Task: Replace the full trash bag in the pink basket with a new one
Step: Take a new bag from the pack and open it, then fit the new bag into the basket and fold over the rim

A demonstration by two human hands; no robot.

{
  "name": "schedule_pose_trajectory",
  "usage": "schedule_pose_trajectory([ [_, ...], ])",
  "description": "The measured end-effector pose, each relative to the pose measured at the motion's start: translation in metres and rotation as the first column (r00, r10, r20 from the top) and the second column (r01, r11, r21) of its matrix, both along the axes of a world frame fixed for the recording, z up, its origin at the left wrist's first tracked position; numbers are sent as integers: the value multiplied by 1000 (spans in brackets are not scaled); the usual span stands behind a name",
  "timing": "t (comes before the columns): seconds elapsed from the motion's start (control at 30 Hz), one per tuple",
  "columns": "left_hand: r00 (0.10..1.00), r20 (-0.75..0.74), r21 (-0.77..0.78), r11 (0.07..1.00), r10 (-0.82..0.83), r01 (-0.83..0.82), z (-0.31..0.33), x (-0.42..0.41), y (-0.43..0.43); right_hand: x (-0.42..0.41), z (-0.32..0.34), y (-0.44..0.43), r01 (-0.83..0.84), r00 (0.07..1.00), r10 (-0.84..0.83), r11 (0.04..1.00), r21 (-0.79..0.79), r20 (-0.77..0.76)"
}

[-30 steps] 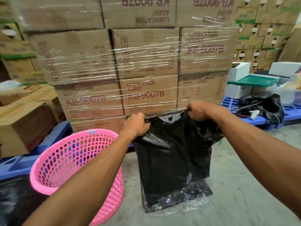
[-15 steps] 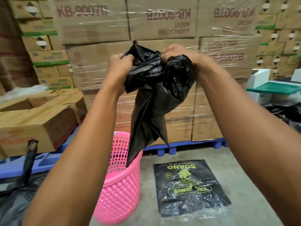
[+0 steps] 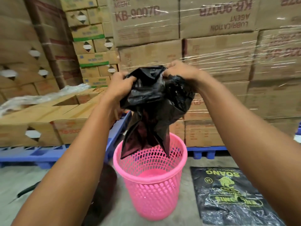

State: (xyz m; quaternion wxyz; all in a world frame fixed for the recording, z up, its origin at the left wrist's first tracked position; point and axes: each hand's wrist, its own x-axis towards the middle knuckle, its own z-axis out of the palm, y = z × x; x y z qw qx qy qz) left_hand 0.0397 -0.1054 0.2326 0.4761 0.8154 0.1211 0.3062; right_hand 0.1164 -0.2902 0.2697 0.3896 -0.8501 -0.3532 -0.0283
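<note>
Since the pink basket (image 3: pixel 150 173) stands on the floor with nothing inside it, its pink bottom showing through the open top, the old bag looks already taken out. A new black bag (image 3: pixel 154 105) hangs in the air above the basket, its lower corners dangling just over the rim. The left hand (image 3: pixel 119 88) and right hand (image 3: pixel 180 70) hold its bunched top, fingers clamped on the plastic at either side. What remains, by my reading, is to spread the mouth, lower the bag in and fold its edge over the rim. A flat pack of bags (image 3: pixel 228 196) lies on the floor just right of the basket.
</note>
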Motion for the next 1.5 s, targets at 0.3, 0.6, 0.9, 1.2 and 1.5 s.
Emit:
schedule_pose_trajectory([
  [0.3,892,-448,374,918,57,129,-162,4,81,32,-151,43,45,996,-69,926,-375,-52],
  [0.6,874,-486,467,840,-19,277,-210,24,99,53,-199,39,-22,991,89,837,-547,95],
  [0.9,783,-616,551,664,-86,506,-181,15,120,46,-163,-25,284,957,-108,517,-808,268],
  [1.2,739,-673,563,637,-14,526,-142,-4,105,56,-165,-27,359,885,-10,651,-669,465],
  [1.5,838,-469,337,821,-279,462,-163,37,62,59,-167,-32,309,868,80,684,-661,489],
])
